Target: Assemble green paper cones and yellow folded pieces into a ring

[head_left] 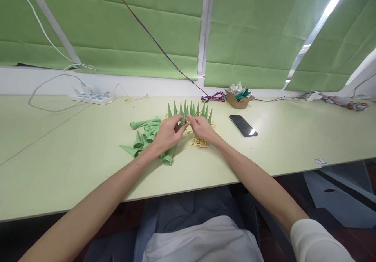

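My left hand (172,130) is closed around a green plastic cone (182,120), held with its tip up. Close beside it, my right hand (201,126) pinches a small yellow piece (188,123) against the cone's side; the fingers partly hide it. Behind both hands several green cones (197,109) stand upright in rows, with yellow bits sticking out near their bases. Loose green cones (167,160) lie in a pile left of and under my left forearm. A heap of small yellow plastic pieces (199,141) lies just below my right hand.
A black phone (243,125) lies to the right. Farther back are a small cardboard box (238,100) with plastic and green material, a bundled cable (213,96) and a white power strip (92,98). The table's front edge (188,192) runs before my lap.
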`<action>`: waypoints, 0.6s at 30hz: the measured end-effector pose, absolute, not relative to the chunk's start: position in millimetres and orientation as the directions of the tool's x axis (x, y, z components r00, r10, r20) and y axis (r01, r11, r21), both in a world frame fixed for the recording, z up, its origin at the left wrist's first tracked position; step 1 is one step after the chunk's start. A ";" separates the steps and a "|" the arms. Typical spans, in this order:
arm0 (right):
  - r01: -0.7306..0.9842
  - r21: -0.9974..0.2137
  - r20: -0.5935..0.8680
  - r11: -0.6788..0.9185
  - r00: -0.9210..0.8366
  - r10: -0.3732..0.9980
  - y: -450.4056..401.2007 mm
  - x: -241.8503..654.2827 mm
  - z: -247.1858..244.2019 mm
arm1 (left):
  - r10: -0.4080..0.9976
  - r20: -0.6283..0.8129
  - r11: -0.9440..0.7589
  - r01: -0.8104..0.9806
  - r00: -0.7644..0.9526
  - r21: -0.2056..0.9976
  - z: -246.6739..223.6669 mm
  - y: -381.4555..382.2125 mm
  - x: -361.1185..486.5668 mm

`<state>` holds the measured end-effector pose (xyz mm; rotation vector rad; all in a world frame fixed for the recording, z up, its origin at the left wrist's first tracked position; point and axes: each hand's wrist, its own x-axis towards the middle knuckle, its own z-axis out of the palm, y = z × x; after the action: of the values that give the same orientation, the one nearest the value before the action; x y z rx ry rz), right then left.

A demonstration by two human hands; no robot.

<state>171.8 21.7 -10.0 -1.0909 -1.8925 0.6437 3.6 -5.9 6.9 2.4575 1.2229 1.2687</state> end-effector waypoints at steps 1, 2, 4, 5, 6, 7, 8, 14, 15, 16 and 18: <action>0.441 -0.754 0.404 0.487 -0.274 0.873 22.3 171.8 -10.3 | 0.694 0.639 -0.676 0.606 0.331 0.421 6.6 -5.8 3.5; 0.441 -0.755 0.400 0.485 -0.277 0.874 22.9 171.9 -10.4 | 0.685 0.646 -0.684 0.604 0.338 0.410 6.2 -5.7 3.4; 0.440 -0.759 0.392 0.481 -0.282 0.876 23.7 171.9 -10.4 | 0.667 0.657 -0.700 0.598 0.350 0.392 5.5 -5.2 3.2; 0.439 -0.762 0.386 0.477 -0.284 0.878 24.0 171.8 -10.2 | 0.660 0.662 -0.705 0.595 0.355 0.385 5.2 -4.9 3.0; 0.438 -0.767 0.377 0.469 -0.284 0.882 24.2 171.7 -10.0 | 0.657 0.663 -0.709 0.595 0.359 0.379 5.0 -4.6 2.7; 0.438 -0.774 0.363 0.457 -0.284 0.887 24.3 171.6 -9.7 | 0.656 0.661 -0.709 0.597 0.363 0.376 4.8 -4.3 2.5; 0.439 -0.782 0.348 0.443 -0.283 0.894 24.4 171.5 -9.5 | 0.658 0.657 -0.707 0.600 0.367 0.374 4.7 -4.1 2.2; 0.468 -0.792 0.290 0.393 -0.278 0.916 25.3 170.8 -10.2 | 0.672 0.631 -0.704 0.600 0.388 0.380 4.7 -2.8 1.9; 0.468 -0.792 0.290 0.391 -0.274 0.917 25.1 170.6 -10.4 | 0.685 0.628 -0.692 0.598 0.369 0.403 4.8 -2.6 2.2; 0.469 -0.790 0.300 0.396 -0.268 0.916 24.7 170.3 -10.5 | 0.707 0.618 -0.673 0.593 0.342 0.442 5.1 -2.4 2.4; 0.479 -0.767 0.346 0.427 -0.252 0.904 23.2 169.5 -10.2 | 0.772 0.571 -0.616 0.556 0.281 0.558 6.4 -2.6 3.0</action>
<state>169.5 23.2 -10.2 -1.1749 -1.8862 0.6744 3.0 -2.6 6.4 2.3017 1.2231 1.2465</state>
